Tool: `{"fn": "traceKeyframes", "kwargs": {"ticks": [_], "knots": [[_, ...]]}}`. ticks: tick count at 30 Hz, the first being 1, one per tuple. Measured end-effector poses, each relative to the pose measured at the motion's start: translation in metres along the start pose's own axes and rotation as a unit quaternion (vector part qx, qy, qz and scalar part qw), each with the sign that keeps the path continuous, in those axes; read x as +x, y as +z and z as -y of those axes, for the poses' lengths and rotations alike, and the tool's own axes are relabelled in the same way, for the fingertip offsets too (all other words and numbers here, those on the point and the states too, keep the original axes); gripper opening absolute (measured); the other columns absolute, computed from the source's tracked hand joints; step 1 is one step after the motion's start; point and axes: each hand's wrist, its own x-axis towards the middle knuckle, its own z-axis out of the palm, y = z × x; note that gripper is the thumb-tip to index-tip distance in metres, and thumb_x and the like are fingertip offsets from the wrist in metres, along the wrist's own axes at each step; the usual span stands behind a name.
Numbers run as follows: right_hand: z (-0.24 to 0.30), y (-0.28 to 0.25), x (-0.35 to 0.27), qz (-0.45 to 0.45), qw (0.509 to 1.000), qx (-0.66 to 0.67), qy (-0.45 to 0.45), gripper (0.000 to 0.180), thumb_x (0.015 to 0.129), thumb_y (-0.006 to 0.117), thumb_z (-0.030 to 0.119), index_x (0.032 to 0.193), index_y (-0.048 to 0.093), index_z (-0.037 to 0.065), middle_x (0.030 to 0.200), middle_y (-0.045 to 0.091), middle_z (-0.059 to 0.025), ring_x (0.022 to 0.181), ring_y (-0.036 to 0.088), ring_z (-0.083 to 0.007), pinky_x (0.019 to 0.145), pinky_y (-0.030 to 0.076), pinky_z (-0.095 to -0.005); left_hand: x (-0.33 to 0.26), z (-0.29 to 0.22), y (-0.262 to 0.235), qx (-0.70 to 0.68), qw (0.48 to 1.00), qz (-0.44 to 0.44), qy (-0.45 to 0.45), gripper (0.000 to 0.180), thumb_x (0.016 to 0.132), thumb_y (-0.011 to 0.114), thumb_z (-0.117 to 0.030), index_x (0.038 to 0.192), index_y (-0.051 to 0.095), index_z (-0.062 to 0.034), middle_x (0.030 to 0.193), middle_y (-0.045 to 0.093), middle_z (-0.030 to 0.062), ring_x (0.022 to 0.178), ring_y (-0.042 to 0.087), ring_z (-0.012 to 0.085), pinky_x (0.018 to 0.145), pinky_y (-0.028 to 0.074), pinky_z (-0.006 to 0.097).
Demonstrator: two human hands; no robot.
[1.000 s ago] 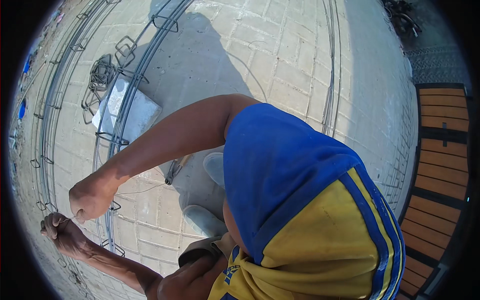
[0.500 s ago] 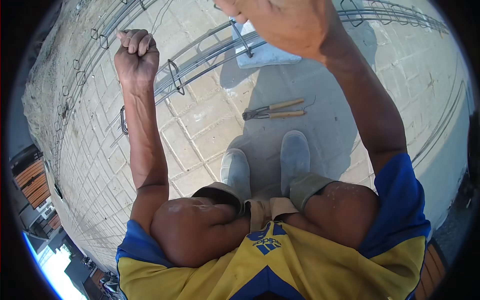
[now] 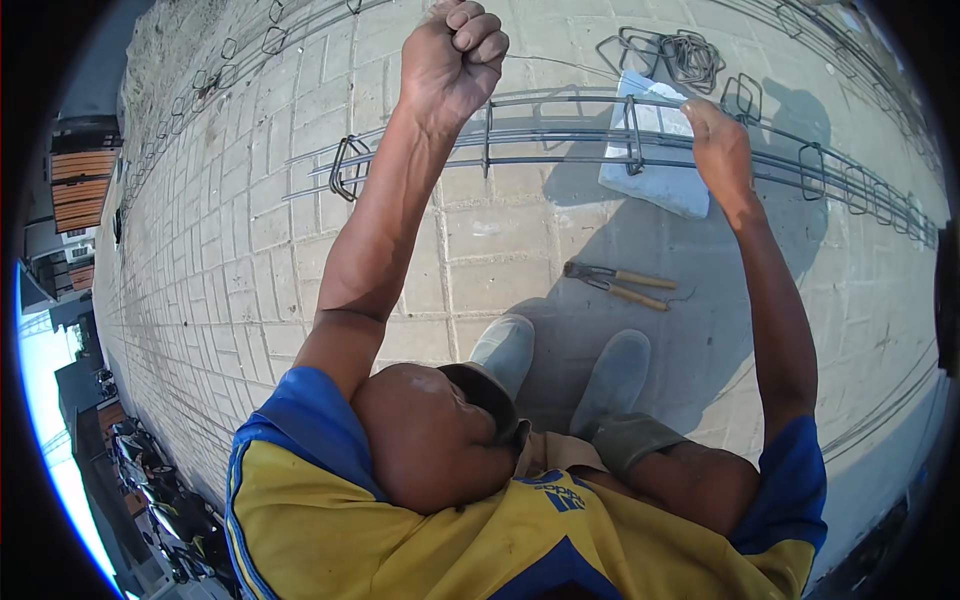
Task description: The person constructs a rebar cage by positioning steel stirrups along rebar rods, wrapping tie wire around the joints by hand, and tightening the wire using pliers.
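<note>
My left hand (image 3: 455, 65) is a closed fist raised beyond the end of a rebar cage (image 3: 560, 137). From it a thin wire (image 3: 560, 60) runs right toward my right hand (image 3: 722, 150). My right hand is at the cage's far bar, fingers curled in; what they pinch is hidden. Square stirrups (image 3: 633, 135) ring the long bars, and a few sit bunched at the left end. Under the cage lies a pale blue-white block (image 3: 660, 190). Nearer my feet, pincers (image 3: 640, 278) with tan handles rest on the paving.
Past the block lie a coil of dark wire or rod (image 3: 692, 62) and a loose bent stirrup (image 3: 630, 45). More rebar cages run along the far left (image 3: 275, 40) and far right (image 3: 850, 45). My shoes (image 3: 612, 370) stand on the paving blocks. Parked motorcycles (image 3: 170, 500) are at the lower left.
The view has shifted, so the cage and pincers sit further right. My right hand has come down to the cage's far bar. My left fist stays closed, with the wire now stretched from it.
</note>
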Motion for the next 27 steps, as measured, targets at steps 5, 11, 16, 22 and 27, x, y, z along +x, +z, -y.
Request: {"fn": "traceKeyframes", "kwargs": {"ticks": [5,11,16,22,27], "knots": [[0.152,-0.041,-0.028,0.352,0.918,0.076,-0.165,0.02,0.093,0.049,0.008,0.103,0.065,0.0,0.086,0.065,-0.0172,0.079,0.064,-0.0323,0.075,0.053,-0.0425,-0.012,-0.017,0.043,0.108,0.965,-0.239,0.009,0.025,0.108,0.035,-0.019,0.088,0.049,-0.0112,0.066,0.041,-0.0048,0.053,0.034,0.0074,0.049,0.027,0.023],[0.01,-0.034,0.031,0.028,0.996,-0.074,0.044,0.024,0.101,0.045,0.017,0.101,0.063,0.001,0.073,0.064,-0.0159,0.076,0.067,-0.0314,0.068,0.052,-0.0455,-0.012,0.039,0.108,-0.003,0.984,-0.134,-0.121,0.03,0.108,0.037,-0.027,0.086,0.049,-0.01,0.066,0.042,-0.0027,0.053,0.034,0.0085,0.051,0.03,0.025],[0.164,-0.023,-0.042,0.57,0.79,0.158,-0.162,0.023,0.097,0.053,0.02,0.108,0.062,0.001,0.084,0.066,-0.023,0.082,0.065,-0.0399,0.078,0.049,-0.0488,-0.002,-0.026,0.024,-0.005,0.998,0.067,-0.019,0.016,0.09,0.07,-0.014,0.101,0.06,-0.008,0.075,0.043,-0.0044,0.065,0.035,0.0081,0.057,0.03,0.023],[0.018,-0.068,0.039,-0.117,0.968,0.202,-0.091,0.02,0.097,0.057,0.013,0.103,0.066,-0.004,0.083,0.069,-0.0125,0.071,0.066,-0.0239,0.062,0.05,-0.0328,-0.017,0.013,0.095,-0.022,0.993,-0.009,-0.117,0.029,0.104,0.047,-0.022,0.083,0.056,-0.0045,0.064,0.052,-0.0004,0.057,0.047,0.0108,0.061,0.04,0.028],[0.128,0.046,-0.091,0.435,0.88,0.034,-0.188,0.022,0.093,0.052,0.011,0.107,0.064,-0.001,0.092,0.068,-0.0218,0.082,0.067,-0.0362,0.077,0.054,-0.045,-0.007,-0.015,0.027,-0.076,0.997,0.019,-0.008,0.015,0.091,0.068,-0.014,0.096,0.055,-0.0081,0.076,0.04,-0.0054,0.062,0.031,0.0073,0.055,0.026,0.024]]}}
